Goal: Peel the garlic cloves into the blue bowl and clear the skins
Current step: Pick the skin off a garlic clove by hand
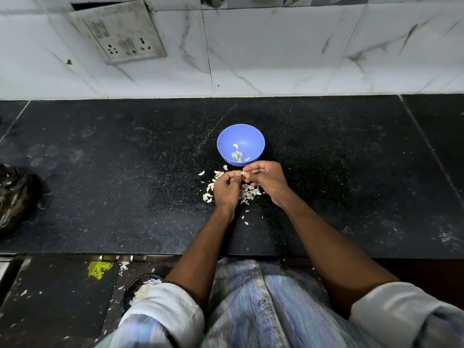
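I see both hands, left hand (227, 188) and right hand (267, 177), pinching one garlic clove (243, 173); small, slick, papery skin; I'd grip its ends.

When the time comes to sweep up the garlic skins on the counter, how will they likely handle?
The garlic skins look thin and flaky, so probably very light, apt to scatter. Some already lie on the floor. They likely crumple rather than roll.

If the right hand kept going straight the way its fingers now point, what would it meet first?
The right hand points leftward at the garlic clove pinched between both hands, so it would likely press straight into the left hand, which already nearly touches it.
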{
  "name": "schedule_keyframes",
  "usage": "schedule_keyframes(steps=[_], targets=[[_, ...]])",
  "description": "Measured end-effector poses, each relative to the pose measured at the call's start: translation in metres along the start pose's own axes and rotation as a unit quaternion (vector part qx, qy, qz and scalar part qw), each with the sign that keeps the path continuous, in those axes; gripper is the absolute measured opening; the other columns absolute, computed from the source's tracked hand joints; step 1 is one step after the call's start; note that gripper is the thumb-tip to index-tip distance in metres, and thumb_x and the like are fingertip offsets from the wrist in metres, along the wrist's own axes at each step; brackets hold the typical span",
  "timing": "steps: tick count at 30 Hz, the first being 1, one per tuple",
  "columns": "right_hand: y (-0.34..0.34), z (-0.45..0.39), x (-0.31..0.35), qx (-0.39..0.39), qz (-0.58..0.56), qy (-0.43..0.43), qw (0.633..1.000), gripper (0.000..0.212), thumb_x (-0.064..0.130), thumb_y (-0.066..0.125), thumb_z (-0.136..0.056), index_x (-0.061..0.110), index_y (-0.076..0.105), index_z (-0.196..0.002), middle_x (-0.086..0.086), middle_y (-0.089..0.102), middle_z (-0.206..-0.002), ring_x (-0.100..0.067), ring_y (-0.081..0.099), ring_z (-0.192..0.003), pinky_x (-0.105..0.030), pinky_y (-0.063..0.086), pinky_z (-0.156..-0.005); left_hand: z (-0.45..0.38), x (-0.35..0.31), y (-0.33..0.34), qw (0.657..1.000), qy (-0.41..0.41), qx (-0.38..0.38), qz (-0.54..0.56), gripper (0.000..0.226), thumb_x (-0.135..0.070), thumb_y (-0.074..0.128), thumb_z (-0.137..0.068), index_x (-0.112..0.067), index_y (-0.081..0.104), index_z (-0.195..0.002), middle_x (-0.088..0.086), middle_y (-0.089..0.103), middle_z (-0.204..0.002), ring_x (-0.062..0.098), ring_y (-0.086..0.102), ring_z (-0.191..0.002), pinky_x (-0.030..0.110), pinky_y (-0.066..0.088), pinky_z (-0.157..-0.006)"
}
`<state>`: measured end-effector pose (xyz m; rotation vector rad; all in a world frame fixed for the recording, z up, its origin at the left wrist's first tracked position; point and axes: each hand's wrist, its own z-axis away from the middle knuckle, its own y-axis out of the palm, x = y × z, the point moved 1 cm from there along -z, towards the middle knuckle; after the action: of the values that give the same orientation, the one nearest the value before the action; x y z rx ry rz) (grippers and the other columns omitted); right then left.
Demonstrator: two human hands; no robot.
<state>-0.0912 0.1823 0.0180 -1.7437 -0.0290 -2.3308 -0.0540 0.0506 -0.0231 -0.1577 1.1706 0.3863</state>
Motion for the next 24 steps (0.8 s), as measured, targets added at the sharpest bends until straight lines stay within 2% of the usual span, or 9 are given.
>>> schedule_keyframes(steps=[5, 9, 12, 17, 21, 24], targets=[[-0.002, -0.002, 0.001, -0.004, 0.027, -0.03, 0.999, 0.019, -0.01, 0.076, -0.083, -0.001, 0.076, -0.1, -0.016, 0.077, -0.086, -0.016, 0.073, -0.073, -0.025, 0.06, -0.072, 0.002, -0.002, 0.003, 1.0, -0.012, -0.003, 0.02, 0.018, -0.009, 0.056, -0.106, -0.002, 0.073, -0.102, 0.007, 0.073, -0.08, 0.009, 0.06, -0.062, 0.023, 0.046, -0.054], [-0.002, -0.002, 0.002, -0.005, 0.054, -0.045, 0.998, 0.026, -0.015, 0.074, -0.08, 0.002, 0.076, -0.1, -0.015, 0.077, -0.086, -0.017, 0.075, -0.077, -0.027, 0.062, -0.076, 0.002, -0.005, 0.003, 0.999, -0.024, -0.037, 0.024, 0.018, -0.011, 0.055, -0.107, 0.001, 0.069, -0.107, 0.007, 0.071, -0.076, 0.01, 0.061, -0.06, 0.022, 0.048, -0.049], [-0.004, -0.002, 0.002, -0.012, 0.055, -0.044, 0.997, 0.026, -0.014, 0.075, -0.08, 0.003, 0.077, -0.1, -0.014, 0.077, -0.085, -0.015, 0.075, -0.076, -0.025, 0.061, -0.073, 0.003, -0.006, 0.003, 0.999, 0.001, -0.036, -0.027, 0.015, -0.008, 0.06, -0.103, 0.001, 0.072, -0.104, 0.01, 0.072, -0.077, 0.012, 0.065, -0.062, 0.024, 0.053, -0.052], [-0.01, -0.003, -0.001, -0.038, 0.068, -0.045, 0.996, 0.017, -0.006, 0.076, -0.083, 0.006, 0.08, -0.094, -0.006, 0.078, -0.08, -0.013, 0.075, -0.075, -0.024, 0.06, -0.075, 0.001, -0.002, 0.002, 0.993, 0.03, -0.057, -0.098, 0.01, -0.006, 0.071, -0.092, -0.014, 0.077, -0.092, 0.008, 0.078, -0.078, 0.014, 0.067, -0.063, 0.035, 0.06, -0.067], [-0.014, -0.005, -0.003, -0.047, 0.067, -0.048, 0.995, 0.015, -0.001, 0.076, -0.084, 0.011, 0.081, -0.093, 0.0, 0.079, -0.083, -0.013, 0.076, -0.08, -0.024, 0.058, -0.076, 0.004, -0.004, 0.004, 0.976, 0.09, -0.028, -0.198, 0.016, -0.006, 0.071, -0.092, -0.018, 0.08, -0.094, -0.006, 0.078, -0.082, 0.002, 0.066, -0.064, 0.024, 0.057, -0.071], [-0.015, -0.004, -0.004, -0.035, 0.065, -0.045, 0.996, 0.017, -0.003, 0.076, -0.085, 0.011, 0.08, -0.094, -0.002, 0.079, -0.084, -0.014, 0.076, -0.081, -0.027, 0.06, -0.079, 0.01, -0.01, 0.007, 0.958, 0.14, -0.034, -0.249, 0.012, -0.015, 0.072, -0.093, -0.023, 0.08, -0.099, -0.015, 0.076, -0.084, -0.004, 0.068, -0.072, 0.019, 0.055, -0.071]])
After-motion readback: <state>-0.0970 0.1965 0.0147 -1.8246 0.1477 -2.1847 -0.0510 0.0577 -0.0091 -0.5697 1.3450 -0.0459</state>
